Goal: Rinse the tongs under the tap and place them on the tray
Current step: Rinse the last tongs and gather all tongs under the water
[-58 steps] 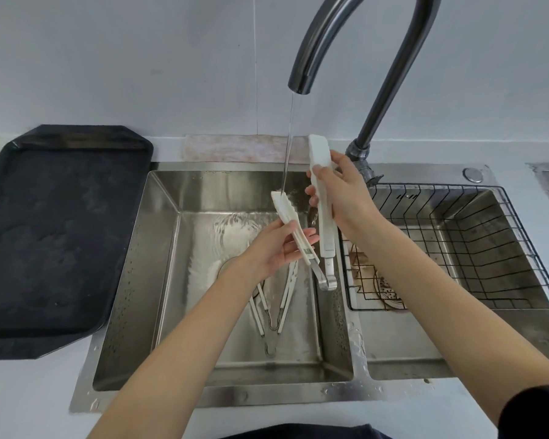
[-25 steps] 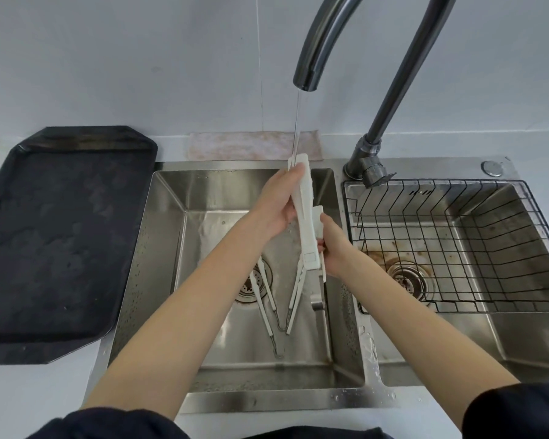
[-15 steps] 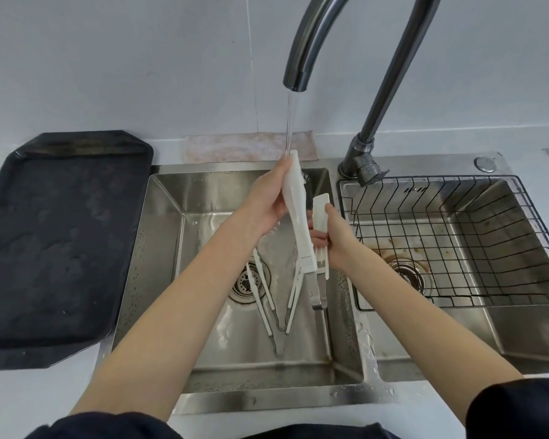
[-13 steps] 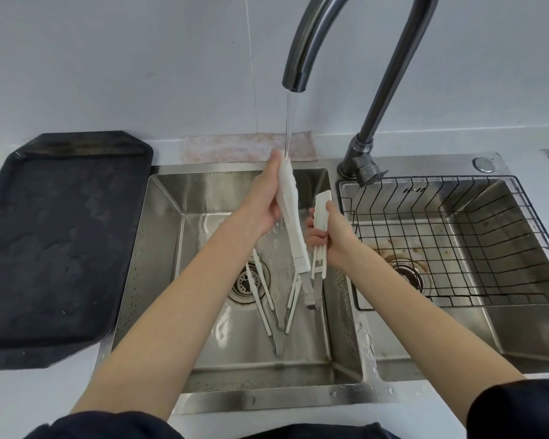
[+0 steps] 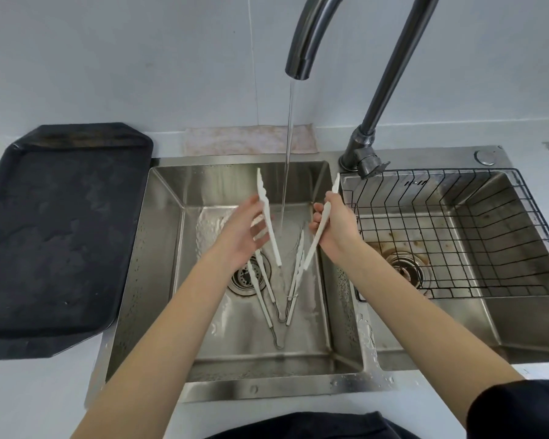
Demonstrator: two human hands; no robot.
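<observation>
the person is holding a pair of white plastic tongs with a metal hinge (image 5: 268, 217) spread wide over the left steel sink basin (image 5: 162, 248), tips up, hinge low toward the basin floor, where more white tongs (image 5: 268, 296) are lying near the drain. the left hand (image 5: 240, 236) is supporting the left arm of the tongs with fingers that look loosely curled behind it, and the right hand (image 5: 333, 226) is gripping the right arm with curled fingers. the thin stream from the dark curved tap (image 5: 301, 42) is falling between the two arms, so the risk is that the water is passing through the gap and leaving the inner faces unrinsed; the left hold also looks light, so a wet arm may be slipping free and springing. the black rectangular tray (image 5: 61, 232) is waiting on the counter to the left, well apart from the tongs. compared with half a second earlier, the arms are now standing far wider apart, and the stream is no longer hitting the left arm's tip.
</observation>
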